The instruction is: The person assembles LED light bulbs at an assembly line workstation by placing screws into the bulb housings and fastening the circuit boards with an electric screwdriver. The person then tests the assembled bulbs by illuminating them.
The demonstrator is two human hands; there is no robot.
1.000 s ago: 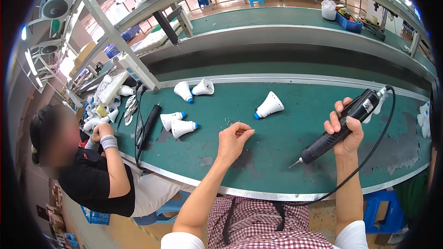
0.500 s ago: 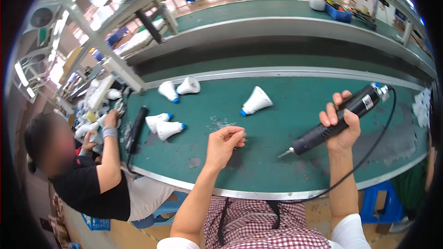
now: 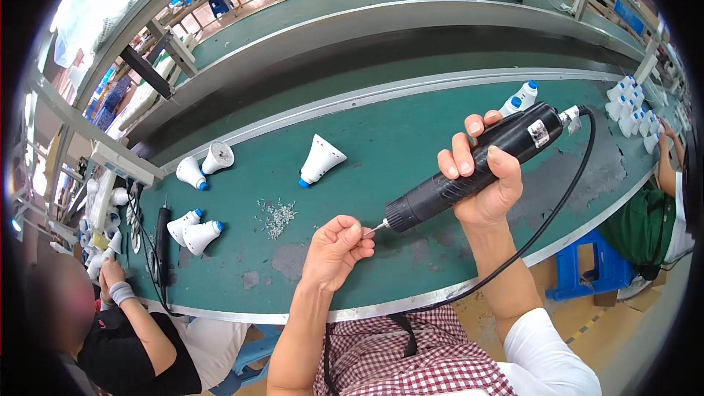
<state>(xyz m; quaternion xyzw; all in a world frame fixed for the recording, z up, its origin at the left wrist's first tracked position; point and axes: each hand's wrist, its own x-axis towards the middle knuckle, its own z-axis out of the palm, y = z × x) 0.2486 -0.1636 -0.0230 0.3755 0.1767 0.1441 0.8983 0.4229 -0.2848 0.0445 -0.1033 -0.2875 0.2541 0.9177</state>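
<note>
My right hand is wrapped round a black electric screwdriver, which slants down to the left with its cable trailing from the upper end. The thin bit reaches the fingertips of my left hand. Thumb and fingers of that hand are pinched on what looks like a small screw, mostly hidden by them. Left of it, a scattered pile of small screws lies on the green tabletop. Beyond the pile, a white cone-shaped lamp housing with a blue tip lies on its side.
More white housings lie at the left, near another black screwdriver. Two stand behind my screwdriver, and a cluster is at the far right by another person's hand. A co-worker sits at the left. A metal rail runs along the back.
My view has turned to the right. The screwdriver has moved leftward, and its bit now meets my pinched left fingertips. The co-worker's hands have come together.
</note>
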